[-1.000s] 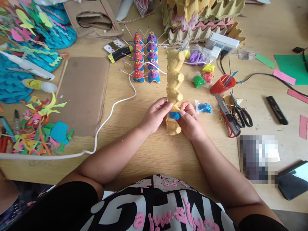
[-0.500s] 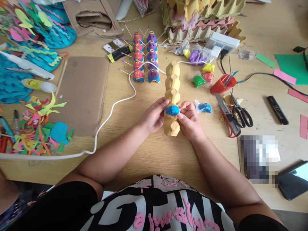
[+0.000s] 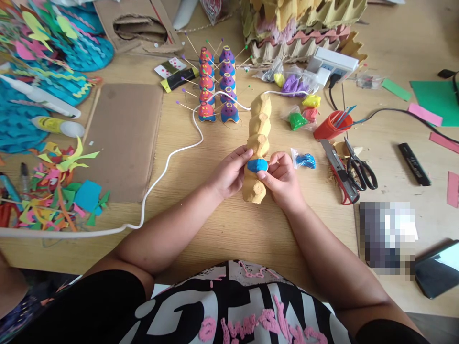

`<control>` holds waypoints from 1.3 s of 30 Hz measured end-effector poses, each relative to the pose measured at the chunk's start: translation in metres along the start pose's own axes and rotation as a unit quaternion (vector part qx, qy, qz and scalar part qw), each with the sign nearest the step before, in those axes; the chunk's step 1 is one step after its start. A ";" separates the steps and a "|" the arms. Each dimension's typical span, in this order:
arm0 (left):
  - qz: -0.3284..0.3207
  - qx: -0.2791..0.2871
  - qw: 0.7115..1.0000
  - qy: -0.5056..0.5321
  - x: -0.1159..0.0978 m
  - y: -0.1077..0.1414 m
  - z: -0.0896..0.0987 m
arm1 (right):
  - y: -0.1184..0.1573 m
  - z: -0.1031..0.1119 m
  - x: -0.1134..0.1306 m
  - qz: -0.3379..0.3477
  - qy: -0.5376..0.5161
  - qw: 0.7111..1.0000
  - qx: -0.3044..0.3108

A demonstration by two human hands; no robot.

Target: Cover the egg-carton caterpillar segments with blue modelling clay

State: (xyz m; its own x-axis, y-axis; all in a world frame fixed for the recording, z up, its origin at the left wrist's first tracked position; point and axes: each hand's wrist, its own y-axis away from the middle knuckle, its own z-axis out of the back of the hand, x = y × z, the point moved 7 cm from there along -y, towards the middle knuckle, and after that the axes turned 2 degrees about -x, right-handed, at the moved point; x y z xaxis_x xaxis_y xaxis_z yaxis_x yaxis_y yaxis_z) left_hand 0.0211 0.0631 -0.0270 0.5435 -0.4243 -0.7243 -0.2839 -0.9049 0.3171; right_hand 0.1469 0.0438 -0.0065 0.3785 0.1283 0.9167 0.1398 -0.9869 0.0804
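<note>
A yellow egg carton strip [image 3: 259, 125] with several bumps is held above the table, its length pointing away from me. My left hand [image 3: 232, 172] grips its left side, thumb on top and fingers curled beneath. Blue clay [image 3: 257, 165] covers part of one bump near the close end. From the right, my right hand [image 3: 284, 180] is closed at the strip's edge, its thumb pressing at the clay. A small bag of blue clay [image 3: 304, 160] lies just right of that hand. Beyond the strip stand red and purple egg carton figures [image 3: 228, 91] with pins stuck in them.
Cardboard [image 3: 122, 138] and paper scraps [image 3: 64, 191] lie to the left. A white cable [image 3: 172, 155] crosses the table. On the right are a red cup [image 3: 332, 125], a box cutter [image 3: 340, 173], scissors [image 3: 358, 169] and a phone [image 3: 438, 268]. Egg trays [image 3: 301, 45] are stacked behind.
The strip has tilted, its far end shifting right and its near end slightly left. My right thumb has moved a little left over the blue clay.
</note>
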 end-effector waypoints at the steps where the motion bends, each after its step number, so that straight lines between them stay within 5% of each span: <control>1: 0.001 0.002 1.000 -0.001 0.000 0.000 0.000 | 0.000 0.000 0.000 0.002 0.005 1.000 -0.003; 28: 0.016 0.010 1.000 0.010 -0.001 -0.001 -0.001 | -0.002 0.003 -0.006 -0.010 -0.049 0.999 0.013; 32: 0.024 0.014 0.999 0.035 -0.001 -0.002 -0.002 | 0.001 0.010 0.002 0.042 0.002 0.995 -0.086; 39: 0.049 0.033 0.998 0.037 0.003 -0.001 -0.004 | -0.002 0.056 0.071 0.143 0.085 0.955 -0.246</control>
State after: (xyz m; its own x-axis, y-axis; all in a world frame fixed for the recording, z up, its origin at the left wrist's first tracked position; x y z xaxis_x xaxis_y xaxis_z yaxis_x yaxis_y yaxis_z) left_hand 0.0266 0.0623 -0.0268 0.5668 -0.5149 -0.6431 -0.3888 -0.8554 0.3422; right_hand 0.2253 0.0607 0.0366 0.1779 -0.1295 0.9755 -0.4099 -0.9110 -0.0462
